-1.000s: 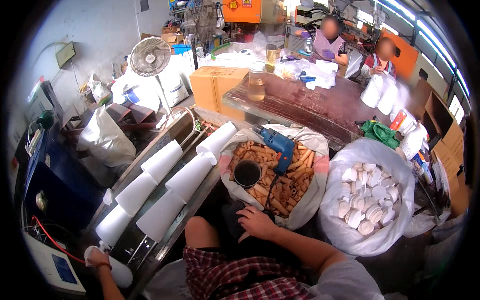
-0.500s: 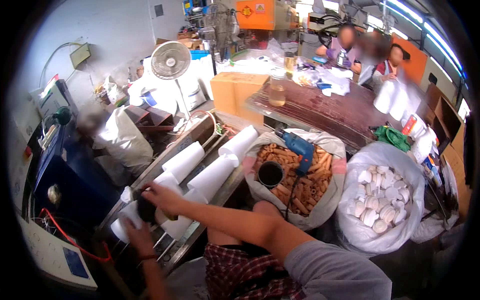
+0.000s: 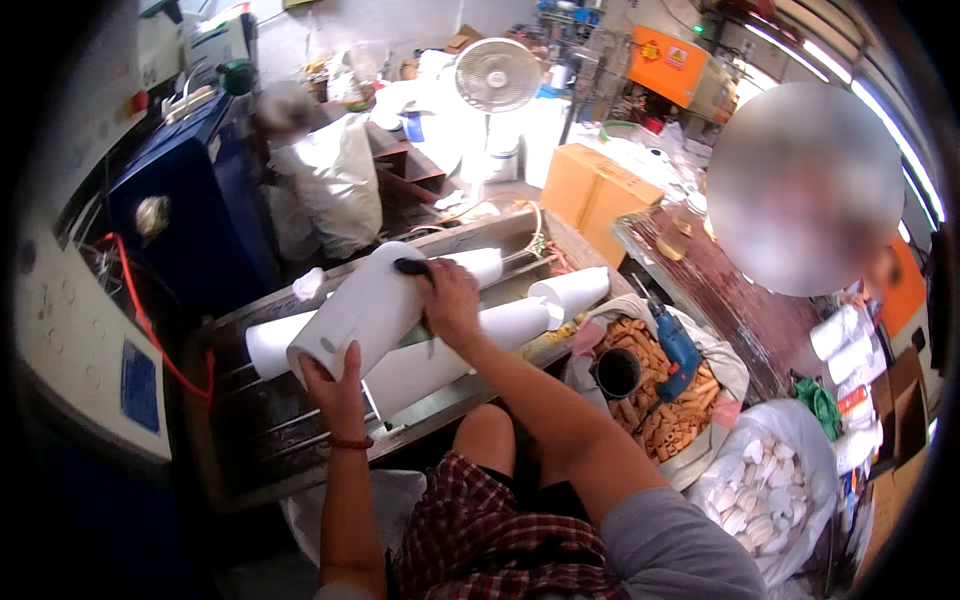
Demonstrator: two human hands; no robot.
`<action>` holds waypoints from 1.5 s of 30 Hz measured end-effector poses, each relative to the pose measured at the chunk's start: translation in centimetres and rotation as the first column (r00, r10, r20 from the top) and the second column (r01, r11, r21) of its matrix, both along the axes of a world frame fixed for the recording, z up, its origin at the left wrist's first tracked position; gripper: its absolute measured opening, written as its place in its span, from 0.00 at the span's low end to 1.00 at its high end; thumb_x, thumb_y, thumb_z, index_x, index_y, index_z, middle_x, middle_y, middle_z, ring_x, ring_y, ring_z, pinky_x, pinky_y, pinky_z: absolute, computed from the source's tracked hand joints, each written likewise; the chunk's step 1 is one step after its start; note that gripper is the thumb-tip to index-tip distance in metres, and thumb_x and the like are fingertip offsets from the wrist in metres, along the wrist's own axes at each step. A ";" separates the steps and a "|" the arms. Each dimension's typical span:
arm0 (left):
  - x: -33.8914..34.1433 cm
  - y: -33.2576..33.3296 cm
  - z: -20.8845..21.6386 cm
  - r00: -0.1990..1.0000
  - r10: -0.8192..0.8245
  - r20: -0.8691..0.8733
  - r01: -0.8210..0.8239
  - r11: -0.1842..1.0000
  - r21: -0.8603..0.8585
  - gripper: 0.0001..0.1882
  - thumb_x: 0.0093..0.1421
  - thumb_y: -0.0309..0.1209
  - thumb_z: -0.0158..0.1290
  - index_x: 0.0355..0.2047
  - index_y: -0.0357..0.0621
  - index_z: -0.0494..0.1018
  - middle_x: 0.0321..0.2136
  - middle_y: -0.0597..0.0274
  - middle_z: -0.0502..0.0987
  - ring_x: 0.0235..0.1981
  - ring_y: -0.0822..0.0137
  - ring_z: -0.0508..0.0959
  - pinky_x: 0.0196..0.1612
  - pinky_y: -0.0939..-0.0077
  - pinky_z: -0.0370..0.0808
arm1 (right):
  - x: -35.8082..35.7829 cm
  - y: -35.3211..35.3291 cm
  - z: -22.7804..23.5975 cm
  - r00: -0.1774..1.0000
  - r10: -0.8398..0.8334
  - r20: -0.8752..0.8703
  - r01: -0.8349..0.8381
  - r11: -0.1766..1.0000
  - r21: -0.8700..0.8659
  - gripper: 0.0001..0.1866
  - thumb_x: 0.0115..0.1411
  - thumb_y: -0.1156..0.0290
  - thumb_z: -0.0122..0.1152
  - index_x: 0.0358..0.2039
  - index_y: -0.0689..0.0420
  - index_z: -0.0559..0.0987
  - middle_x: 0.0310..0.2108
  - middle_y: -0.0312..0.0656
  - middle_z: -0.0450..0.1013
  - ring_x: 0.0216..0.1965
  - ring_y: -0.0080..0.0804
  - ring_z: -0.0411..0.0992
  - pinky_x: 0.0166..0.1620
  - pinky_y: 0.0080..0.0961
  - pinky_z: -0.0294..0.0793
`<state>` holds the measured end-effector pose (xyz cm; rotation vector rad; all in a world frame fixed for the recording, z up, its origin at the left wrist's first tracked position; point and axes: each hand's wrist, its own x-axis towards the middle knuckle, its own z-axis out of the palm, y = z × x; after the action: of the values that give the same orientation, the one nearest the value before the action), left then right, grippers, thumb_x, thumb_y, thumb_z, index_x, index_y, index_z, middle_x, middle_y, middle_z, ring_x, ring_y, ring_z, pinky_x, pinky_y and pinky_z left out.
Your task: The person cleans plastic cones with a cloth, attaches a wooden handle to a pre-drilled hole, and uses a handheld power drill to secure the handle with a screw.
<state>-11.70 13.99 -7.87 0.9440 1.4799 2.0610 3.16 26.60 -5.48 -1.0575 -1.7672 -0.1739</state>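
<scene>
My left hand (image 3: 338, 395) is closed on the lower end of a thick white cylinder (image 3: 362, 305), which it holds tilted above a wooden trough (image 3: 235, 455). At the cylinder's upper end, my right hand (image 3: 455, 300) grips a small black object (image 3: 412, 267) against its side; the kind of object cannot be made out. Other white cylinders (image 3: 465, 335) lie in rows in the trough, on metal rods, partly hidden by the held one and my hands.
Right of the trough stands a sack (image 3: 728, 375) of brown tube pieces (image 3: 640, 345), with a blue power drill (image 3: 676, 345) and a dark cup (image 3: 618, 372) on top. Beyond are a bag of white discs (image 3: 760, 495), a dark red table (image 3: 700, 265), a cardboard box (image 3: 595, 195) and a fan (image 3: 497, 75).
One white cylinder has been lifted from the left end of the trough and tilted up between my hands. The black object has moved up with my right hand. The view has swung left.
</scene>
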 end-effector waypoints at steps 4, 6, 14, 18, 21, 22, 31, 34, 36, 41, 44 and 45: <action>-0.3 0.3 -1.5 0.998 -0.060 0.023 0.062 0.994 -0.087 0.34 0.53 0.35 0.61 0.55 0.36 0.59 0.49 0.50 0.67 0.50 0.61 0.68 0.53 0.67 0.64 | -1.3 -2.3 0.7 0.950 0.235 0.205 -0.230 0.972 -0.046 0.11 0.49 0.68 0.57 0.35 0.55 0.76 0.39 0.41 0.72 0.45 0.43 0.68 0.51 0.42 0.62; -1.1 0.8 -3.1 0.991 -0.136 -0.002 0.136 0.991 0.000 0.33 0.54 0.34 0.60 0.55 0.34 0.59 0.49 0.51 0.67 0.50 0.62 0.68 0.53 0.67 0.65 | -2.4 -3.5 0.6 0.802 0.443 0.400 -0.480 0.877 -0.011 0.15 0.52 0.69 0.56 0.41 0.55 0.76 0.49 0.40 0.69 0.55 0.41 0.63 0.59 0.38 0.56; 1.9 -0.6 -3.5 0.970 -0.221 0.098 0.228 0.971 -0.069 0.39 0.54 0.31 0.59 0.60 0.32 0.51 0.53 0.50 0.63 0.50 0.61 0.67 0.53 0.70 0.65 | 0.1 -0.7 -0.5 0.711 0.684 -0.164 -0.689 0.630 -0.359 0.23 0.50 0.84 0.49 0.49 0.62 0.70 0.49 0.46 0.69 0.49 0.41 0.68 0.54 0.32 0.65; 3.0 -1.1 -5.2 0.949 -0.305 0.084 0.311 0.948 -0.072 0.38 0.54 0.31 0.59 0.60 0.32 0.52 0.53 0.51 0.64 0.50 0.62 0.67 0.54 0.71 0.64 | -0.1 -2.4 2.3 0.273 0.411 -0.870 -0.950 -0.026 -0.310 0.23 0.54 0.77 0.54 0.52 0.62 0.68 0.50 0.41 0.69 0.51 0.30 0.67 0.54 0.24 0.65; 5.5 -1.9 -1.3 0.949 -0.314 0.026 0.315 0.948 -0.036 0.32 0.55 0.31 0.58 0.57 0.35 0.59 0.50 0.53 0.67 0.49 0.63 0.69 0.51 0.70 0.67 | -0.1 -4.4 4.2 0.462 0.664 -0.589 -0.858 0.167 -0.485 0.13 0.55 0.69 0.56 0.42 0.56 0.76 0.39 0.40 0.74 0.43 0.30 0.71 0.49 0.28 0.67; 6.3 -2.8 -0.2 0.959 -0.280 0.035 0.282 0.958 -0.058 0.30 0.56 0.32 0.58 0.56 0.36 0.60 0.50 0.53 0.67 0.49 0.62 0.69 0.51 0.69 0.68 | 0.5 -4.6 4.8 0.536 0.762 -0.362 -0.800 0.323 -0.505 0.13 0.57 0.64 0.55 0.41 0.54 0.77 0.39 0.42 0.75 0.43 0.33 0.71 0.49 0.35 0.67; 10.3 -3.2 1.3 0.962 -0.255 0.096 0.263 0.962 -0.077 0.26 0.56 0.33 0.57 0.51 0.32 0.63 0.44 0.50 0.71 0.41 0.62 0.73 0.42 0.68 0.73 | 9.8 -6.2 4.8 0.825 0.463 0.325 -0.291 0.840 -0.458 0.15 0.57 0.59 0.52 0.40 0.53 0.76 0.34 0.44 0.72 0.43 0.44 0.69 0.51 0.40 0.63; 12.8 -3.7 2.2 0.960 -0.279 -0.033 0.275 0.958 -0.079 0.21 0.56 0.27 0.56 0.47 0.31 0.65 0.43 0.52 0.72 0.42 0.65 0.73 0.44 0.70 0.71 | 12.2 -7.0 3.8 0.847 0.503 0.172 -0.447 0.850 -0.279 0.16 0.51 0.65 0.57 0.39 0.58 0.75 0.33 0.46 0.70 0.40 0.45 0.68 0.46 0.33 0.66; 12.5 -3.9 1.7 0.938 -0.336 -0.084 0.340 0.940 0.037 0.21 0.55 0.25 0.56 0.47 0.31 0.65 0.43 0.52 0.72 0.42 0.65 0.72 0.45 0.69 0.71 | 12.6 -9.4 4.3 0.882 0.435 0.182 -0.358 0.870 -0.340 0.14 0.49 0.68 0.58 0.37 0.60 0.73 0.34 0.46 0.69 0.40 0.44 0.67 0.45 0.37 0.65; 13.5 -2.4 1.2 0.959 -0.272 0.075 0.279 0.954 -0.109 0.30 0.57 0.36 0.55 0.55 0.32 0.61 0.49 0.50 0.69 0.44 0.62 0.71 0.48 0.68 0.69 | 16.6 -14.4 3.1 0.927 0.178 0.330 -0.159 0.984 -0.086 0.10 0.45 0.68 0.57 0.30 0.55 0.75 0.32 0.41 0.68 0.37 0.40 0.68 0.38 0.36 0.67; 14.8 -3.4 4.7 0.975 -0.178 0.131 0.205 0.951 -0.231 0.34 0.60 0.46 0.48 0.59 0.33 0.57 0.52 0.49 0.66 0.50 0.57 0.69 0.53 0.64 0.65 | 21.7 -16.4 3.2 0.931 0.162 0.327 -0.124 0.983 -0.133 0.05 0.44 0.69 0.54 0.19 0.55 0.76 0.27 0.42 0.69 0.33 0.42 0.69 0.35 0.38 0.68; 13.6 -3.0 3.2 0.953 -0.288 0.097 0.300 0.942 -0.151 0.34 0.61 0.46 0.48 0.58 0.33 0.57 0.52 0.49 0.66 0.50 0.57 0.68 0.54 0.63 0.65 | 23.8 -17.3 2.5 0.958 0.130 0.257 -0.092 0.983 -0.156 0.05 0.44 0.70 0.54 0.19 0.56 0.75 0.25 0.44 0.69 0.31 0.44 0.69 0.34 0.41 0.68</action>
<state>1.94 10.95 -4.64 0.9492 1.3543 1.7143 26.99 9.34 -2.94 -1.0714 -2.1037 -0.1255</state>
